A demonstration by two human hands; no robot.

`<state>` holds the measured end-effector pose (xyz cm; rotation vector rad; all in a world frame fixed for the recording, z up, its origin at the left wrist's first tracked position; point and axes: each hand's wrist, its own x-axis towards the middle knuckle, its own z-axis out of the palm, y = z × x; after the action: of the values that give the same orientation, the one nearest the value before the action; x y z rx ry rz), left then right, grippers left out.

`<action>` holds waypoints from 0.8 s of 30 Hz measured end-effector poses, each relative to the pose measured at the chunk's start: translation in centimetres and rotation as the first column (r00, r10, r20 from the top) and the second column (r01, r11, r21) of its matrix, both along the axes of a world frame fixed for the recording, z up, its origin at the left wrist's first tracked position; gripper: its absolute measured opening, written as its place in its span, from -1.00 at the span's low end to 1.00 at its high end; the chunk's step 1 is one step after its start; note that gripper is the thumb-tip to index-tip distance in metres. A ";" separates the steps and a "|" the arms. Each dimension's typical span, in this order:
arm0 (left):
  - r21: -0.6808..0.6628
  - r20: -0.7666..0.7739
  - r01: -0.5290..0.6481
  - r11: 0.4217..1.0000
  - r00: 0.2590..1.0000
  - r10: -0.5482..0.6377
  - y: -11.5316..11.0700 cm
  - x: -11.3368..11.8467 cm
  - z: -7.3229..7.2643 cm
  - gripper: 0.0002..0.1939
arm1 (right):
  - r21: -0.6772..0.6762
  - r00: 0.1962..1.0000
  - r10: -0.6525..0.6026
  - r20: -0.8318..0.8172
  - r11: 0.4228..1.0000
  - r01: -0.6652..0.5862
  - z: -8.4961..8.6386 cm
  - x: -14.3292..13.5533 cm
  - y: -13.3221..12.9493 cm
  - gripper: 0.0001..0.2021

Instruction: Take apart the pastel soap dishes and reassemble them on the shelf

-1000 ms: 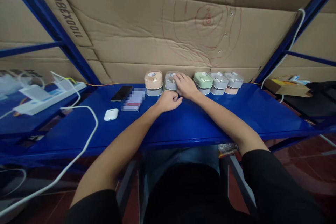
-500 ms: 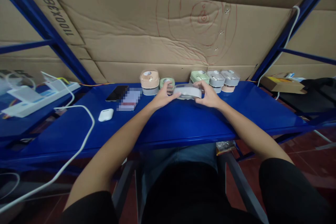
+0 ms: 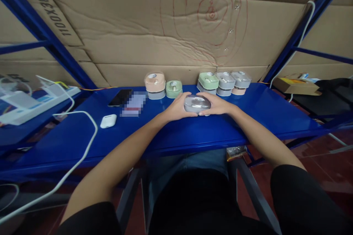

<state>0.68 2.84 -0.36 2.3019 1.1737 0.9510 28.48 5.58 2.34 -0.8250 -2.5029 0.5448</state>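
A grey box with a clear lid (image 3: pixel 196 104) is held between my two hands over the middle of the blue table (image 3: pixel 176 136). My left hand (image 3: pixel 178 108) wraps its left side, and my right hand (image 3: pixel 216 104) grips its right side. Behind my left hand sits a single green box (image 3: pixel 174 89), with a peach box (image 3: pixel 155 82) stacked on a pale one to its left. Beyond my right hand stand a green box (image 3: pixel 208 80) on a grey one, a grey stack (image 3: pixel 225 82) and a grey box (image 3: pixel 241 79) on a peach one.
On the left lie a black phone (image 3: pixel 120 97), a second phone with a blurred screen (image 3: pixel 134 104) and a white earbud case (image 3: pixel 108 121). A white cable (image 3: pixel 92 143) crosses the left side. Cardboard (image 3: pixel 132 44) rises behind the table.
The grey box has come slightly lower and nearer, and its clear top now faces up toward me. Both hands have closed more around it. The view has shifted a little.
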 end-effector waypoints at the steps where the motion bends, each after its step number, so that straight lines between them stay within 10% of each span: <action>1: 0.006 -0.015 0.006 1.000 1.000 -0.006 -0.2 0.3 -0.1 0.19 | 0.028 1.000 -0.007 -0.006 1.000 0.007 0.1 -0.2 -0.1 0.04; 12: -0.029 -0.079 0.102 0.994 0.991 -0.104 -1.0 0.4 0.4 0.30 | -0.160 0.980 -0.139 0.146 0.974 0.162 4.0 3.7 0.1 -0.18; 24: -0.053 -0.134 0.230 0.972 0.963 -0.235 -1.5 0.4 1.2 -0.45 | -0.111 0.893 -0.273 0.358 0.937 0.331 2.3 7.1 3.1 -0.12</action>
<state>1.08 1.30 0.82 2.4429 0.9352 0.6869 35.57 8.68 4.60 -1.4572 -2.5728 0.5491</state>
